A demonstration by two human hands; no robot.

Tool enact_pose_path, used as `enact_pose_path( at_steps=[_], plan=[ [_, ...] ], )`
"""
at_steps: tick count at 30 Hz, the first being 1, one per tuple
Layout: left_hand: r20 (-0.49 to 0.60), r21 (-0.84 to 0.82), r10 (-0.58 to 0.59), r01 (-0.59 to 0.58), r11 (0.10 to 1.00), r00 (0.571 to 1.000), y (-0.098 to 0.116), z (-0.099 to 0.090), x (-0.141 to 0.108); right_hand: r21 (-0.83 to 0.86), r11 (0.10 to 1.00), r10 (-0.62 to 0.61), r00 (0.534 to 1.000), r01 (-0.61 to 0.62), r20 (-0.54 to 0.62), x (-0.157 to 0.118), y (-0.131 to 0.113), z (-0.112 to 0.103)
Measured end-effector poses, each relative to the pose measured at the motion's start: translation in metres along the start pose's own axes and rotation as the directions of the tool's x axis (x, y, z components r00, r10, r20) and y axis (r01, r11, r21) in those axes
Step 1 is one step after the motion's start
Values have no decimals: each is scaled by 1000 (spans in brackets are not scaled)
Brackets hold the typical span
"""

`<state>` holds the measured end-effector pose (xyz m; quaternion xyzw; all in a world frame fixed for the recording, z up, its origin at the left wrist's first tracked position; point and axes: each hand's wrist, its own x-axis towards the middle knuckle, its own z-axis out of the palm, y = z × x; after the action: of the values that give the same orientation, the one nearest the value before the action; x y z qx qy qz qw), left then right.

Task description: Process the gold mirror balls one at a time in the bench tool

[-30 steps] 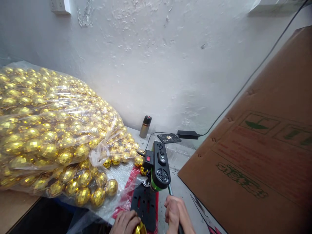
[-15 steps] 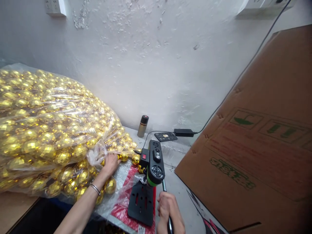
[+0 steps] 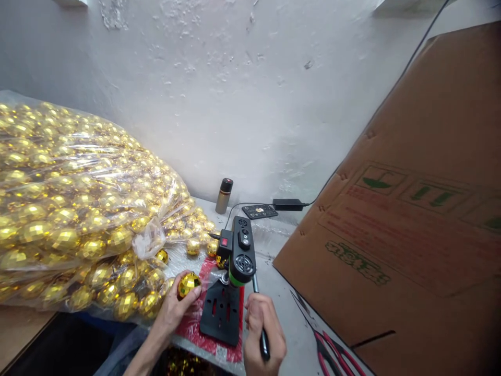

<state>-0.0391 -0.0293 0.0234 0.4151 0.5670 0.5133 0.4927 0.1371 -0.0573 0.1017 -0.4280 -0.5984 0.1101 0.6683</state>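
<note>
My left hand (image 3: 176, 305) is closed around a gold mirror ball (image 3: 189, 285), thumb on its near side, just left of a small black bench machine. My right hand (image 3: 264, 331) grips the black handle of a lever (image 3: 265, 344), whose metal rod runs up to the right side of the machine (image 3: 243, 245). This machine has round vents, a green ring and a red switch, and stands on a slotted black base plate (image 3: 220, 319). Red plastic (image 3: 191, 326) lies under the base. Several loose gold balls (image 3: 192, 247) rest behind the left hand.
A large clear bag (image 3: 151, 237) full of gold balls fills the left side. At the back are a dark-capped bottle (image 3: 224, 196), a phone (image 3: 259, 211) and a black power adapter (image 3: 289, 204) with its cable. A cardboard box (image 3: 391, 209) leans at right, with red-handled scissors (image 3: 332, 352) before it.
My left hand has come back from the bag's mouth towards me and now holds a gold ball. My right hand stays on the lever. The whole view has shifted slightly.
</note>
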Motion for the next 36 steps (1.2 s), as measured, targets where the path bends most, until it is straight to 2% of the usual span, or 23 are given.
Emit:
enact_pose_path(
  at_steps=[2,4,8,11,13,19,23,31,36],
  plan=[
    [17,-96,-33,34,995,999,-13,8,-11,-25,996,-82,995,84,50,5,2,-4],
    [32,-88,11,-9,996,999,-23,12,-14,-34,989,-139,988,142,65,9,1,-6],
    [55,93,106,-110,989,993,-32,13,-8,-39,986,-162,986,163,41,15,-5,-5],
    [17,214,134,-134,967,991,-31,15,-3,-46,987,-154,987,155,36,17,-8,-3],
    [52,268,152,-161,950,987,-30,18,-2,-51,988,-147,989,148,31,18,-8,-3],
    [157,444,307,-344,827,939,-28,37,4,-55,989,-133,990,136,49,18,-5,-4],
    [213,471,389,-443,763,896,-31,49,9,-46,988,-142,988,144,56,17,-5,-4],
    [314,512,416,-522,682,853,-37,53,10,-61,988,-137,989,140,51,17,-6,-4],
    [334,553,384,-508,660,861,-32,58,14,-53,987,-151,987,154,62,20,-9,-5]
  ],
)
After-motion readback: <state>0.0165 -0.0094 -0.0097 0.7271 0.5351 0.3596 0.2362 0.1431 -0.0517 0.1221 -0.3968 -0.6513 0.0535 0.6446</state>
